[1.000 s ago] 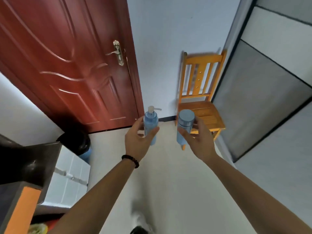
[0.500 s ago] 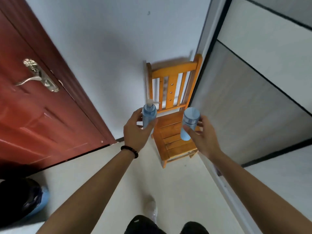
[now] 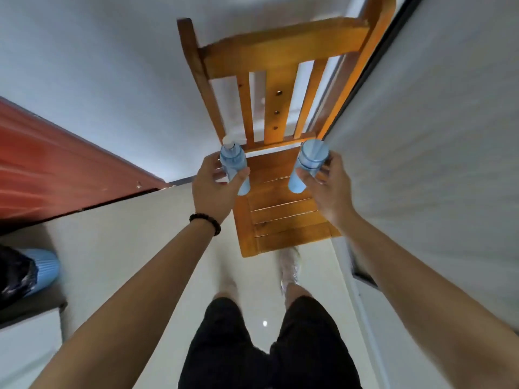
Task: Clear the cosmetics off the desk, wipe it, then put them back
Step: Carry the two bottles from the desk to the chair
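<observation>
At eight o'clock in your view a blue bin (image 3: 45, 268) lined with a black bag sits on the floor, and a red door (image 3: 56, 169) runs across at nine o'clock. Your left hand (image 3: 213, 189), with a dark bead bracelet (image 3: 205, 220) on its wrist, grasps a pale blue pump bottle (image 3: 233, 161). The thumb is on the near side, the fingers curl round the far side, and the white pump head is uppermost. The bottle is over the left rear corner of the wooden chair (image 3: 280, 217), which stands at twelve o'clock against the white wall. You cannot tell whether its base touches the slats. Your black shorts (image 3: 252, 346) fill six o'clock, with a pale shoe (image 3: 290, 265) near the seat's front edge. At three o'clock from the pump bottle, well apart from it, a flat-capped blue bottle (image 3: 311, 155) is held upright over the right rear of the seat. Your right hand (image 3: 330, 189) grips it, thumb in front and fingers behind. A grey panelled surface (image 3: 449, 164) fills three o'clock.
</observation>
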The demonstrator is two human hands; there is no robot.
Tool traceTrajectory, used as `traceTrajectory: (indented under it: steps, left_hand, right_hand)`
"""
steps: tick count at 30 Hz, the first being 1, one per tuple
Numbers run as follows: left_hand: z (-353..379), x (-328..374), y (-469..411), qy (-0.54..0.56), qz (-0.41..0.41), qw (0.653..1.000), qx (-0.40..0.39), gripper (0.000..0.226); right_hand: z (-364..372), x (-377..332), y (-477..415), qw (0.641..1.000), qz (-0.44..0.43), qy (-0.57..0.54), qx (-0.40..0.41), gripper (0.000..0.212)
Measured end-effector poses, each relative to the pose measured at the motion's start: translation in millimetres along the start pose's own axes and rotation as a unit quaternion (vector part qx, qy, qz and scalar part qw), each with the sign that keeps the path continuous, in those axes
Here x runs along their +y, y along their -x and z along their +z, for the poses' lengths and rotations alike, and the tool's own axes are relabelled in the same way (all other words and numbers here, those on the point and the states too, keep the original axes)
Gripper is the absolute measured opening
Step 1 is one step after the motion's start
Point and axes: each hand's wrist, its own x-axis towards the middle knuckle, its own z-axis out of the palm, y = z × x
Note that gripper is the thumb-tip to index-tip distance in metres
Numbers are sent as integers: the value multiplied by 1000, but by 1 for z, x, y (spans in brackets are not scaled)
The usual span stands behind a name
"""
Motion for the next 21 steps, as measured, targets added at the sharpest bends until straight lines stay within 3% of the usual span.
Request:
traceTrajectory:
  steps: [6,11,15,21]
  left_hand:
    - [78,-92,-57,-35,-74,997,4,53]
    - [119,-161,-92,-61,-82,995,-6,53]
    - [134,-189,-110,-58,-74,995,9,53]
    - [142,-204,-119,-61,-60,996,-16,52]
  right_hand:
    - [54,87,-78,999,3,6,-40,70]
    - [104,148,-114,999,-5,16,-52,60]
    - [133,174,-136,995,25,-1,-93,62]
    - [150,186,-147,990,-4,25,-137,66]
